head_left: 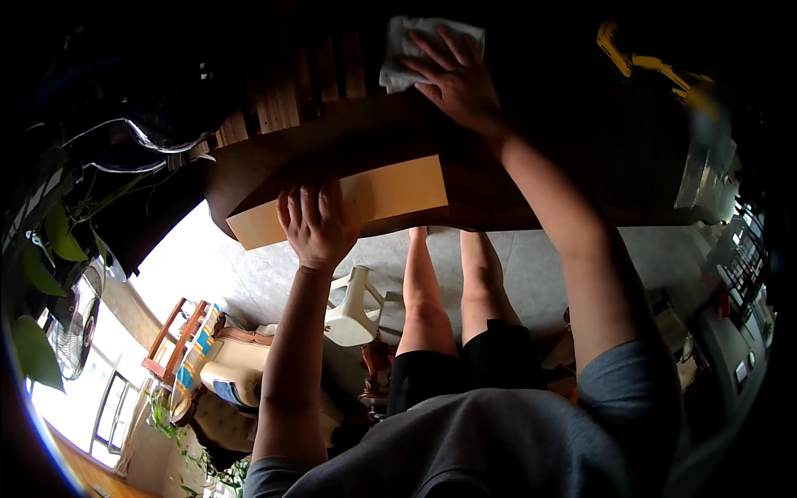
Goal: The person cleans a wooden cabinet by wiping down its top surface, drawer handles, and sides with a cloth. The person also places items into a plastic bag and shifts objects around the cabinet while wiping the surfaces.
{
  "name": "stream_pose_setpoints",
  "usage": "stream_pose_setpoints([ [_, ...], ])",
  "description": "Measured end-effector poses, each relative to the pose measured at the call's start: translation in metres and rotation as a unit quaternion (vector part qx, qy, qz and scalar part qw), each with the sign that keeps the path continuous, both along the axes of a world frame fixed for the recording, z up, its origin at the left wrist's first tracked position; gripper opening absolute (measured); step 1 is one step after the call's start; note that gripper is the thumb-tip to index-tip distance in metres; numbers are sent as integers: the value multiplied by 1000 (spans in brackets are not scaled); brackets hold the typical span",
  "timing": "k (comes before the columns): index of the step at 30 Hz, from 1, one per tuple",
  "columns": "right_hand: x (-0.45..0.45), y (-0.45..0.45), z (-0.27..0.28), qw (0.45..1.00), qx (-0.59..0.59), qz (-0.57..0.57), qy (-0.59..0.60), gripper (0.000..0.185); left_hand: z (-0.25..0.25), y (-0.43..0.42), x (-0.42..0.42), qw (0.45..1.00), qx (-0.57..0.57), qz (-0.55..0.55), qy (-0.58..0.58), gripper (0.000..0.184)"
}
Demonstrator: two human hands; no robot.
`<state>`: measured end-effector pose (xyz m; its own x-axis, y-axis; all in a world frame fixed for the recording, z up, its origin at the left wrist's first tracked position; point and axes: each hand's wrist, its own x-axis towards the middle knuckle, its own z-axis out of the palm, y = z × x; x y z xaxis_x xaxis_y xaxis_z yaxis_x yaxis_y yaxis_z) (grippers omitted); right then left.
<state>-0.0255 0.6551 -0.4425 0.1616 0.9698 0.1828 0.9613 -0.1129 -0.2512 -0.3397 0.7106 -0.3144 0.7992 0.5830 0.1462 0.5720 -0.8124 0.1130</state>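
Note:
My left hand (320, 222) is closed over a long, flat tan board (398, 189), with its fingers bent across the far edge and the thumb out of sight. The board lies at a slant near the front edge of the dark wooden table (531, 203). Farther out, my right hand (455, 79) presses flat on a folded white cloth (400, 54), its fingers stretched and spread. Dark shadow covers the surface around the cloth.
Wooden slats (278, 104) stand at the back left. A yellow jointed object (656, 65) and a clear plastic item (701, 170) lie right. Behind me are a white plastic stool (355, 315) and a cushioned seat (237, 365). A fan (79, 324) and leaves (58, 232) are left.

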Motion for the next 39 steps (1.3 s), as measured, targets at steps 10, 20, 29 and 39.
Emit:
stream_pose_setpoints([
  [10,-16,-179,16,991,-121,-33,49,60,-1,1,-4,999,-34,-8,4,89],
  [20,10,-264,24,964,-66,-256,21,55,1,-1,-2,998,-63,8,28,89],
  [29,15,-270,17,969,-52,-242,21,60,60,-57,135,998,-57,-4,-12,82],
  [39,16,-272,22,964,-71,-248,61,72,42,-54,340,989,-66,-102,-89,84],
])
